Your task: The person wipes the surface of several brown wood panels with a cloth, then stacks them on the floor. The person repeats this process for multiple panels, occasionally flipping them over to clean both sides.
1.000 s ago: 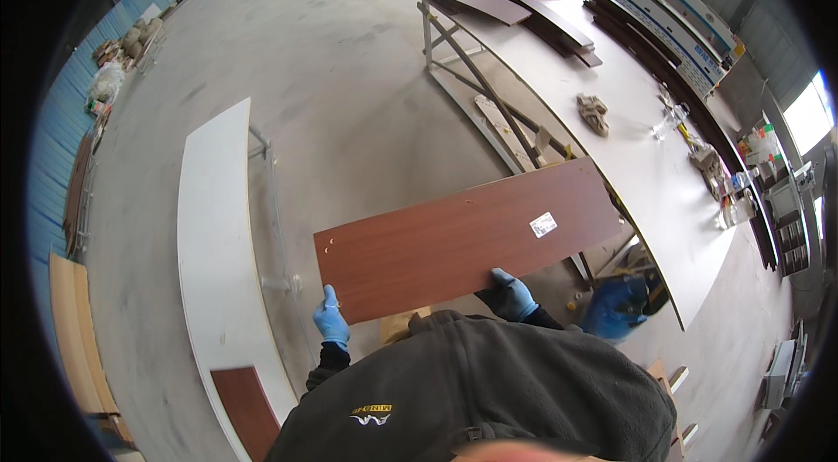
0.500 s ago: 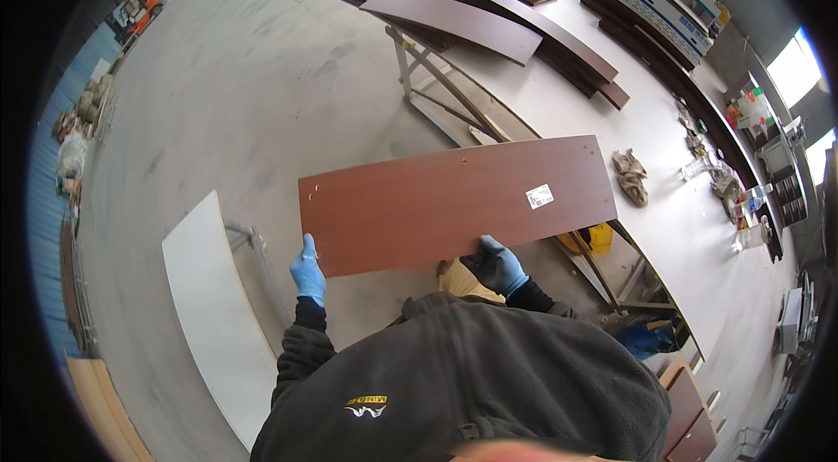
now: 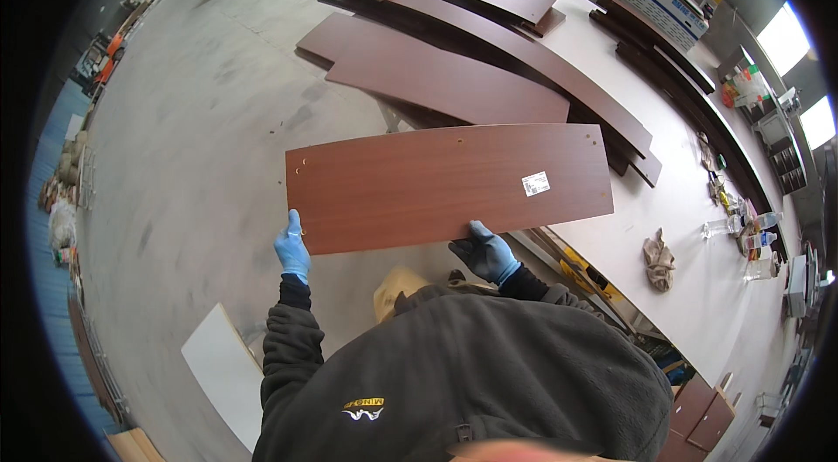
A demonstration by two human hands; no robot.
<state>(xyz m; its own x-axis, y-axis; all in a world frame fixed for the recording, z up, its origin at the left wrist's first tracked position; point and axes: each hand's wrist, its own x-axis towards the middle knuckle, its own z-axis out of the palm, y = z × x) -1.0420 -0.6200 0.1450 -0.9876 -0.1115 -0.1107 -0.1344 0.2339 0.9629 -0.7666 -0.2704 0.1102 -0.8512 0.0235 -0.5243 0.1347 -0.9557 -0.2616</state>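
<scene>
Both left grip and right grip pinching a brown panel, clear containers on white table, contents unclear

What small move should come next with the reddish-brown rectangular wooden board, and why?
Probably ease the board slightly forward: the blue-gloved left hand and blue-and-black-gloved right hand hold its near side, and flat dark-brown panels lie ahead on the white tabletop.

head view | left fisheye on person's head | faces down and forward | jacket nearest, floor stretching beyond
</scene>
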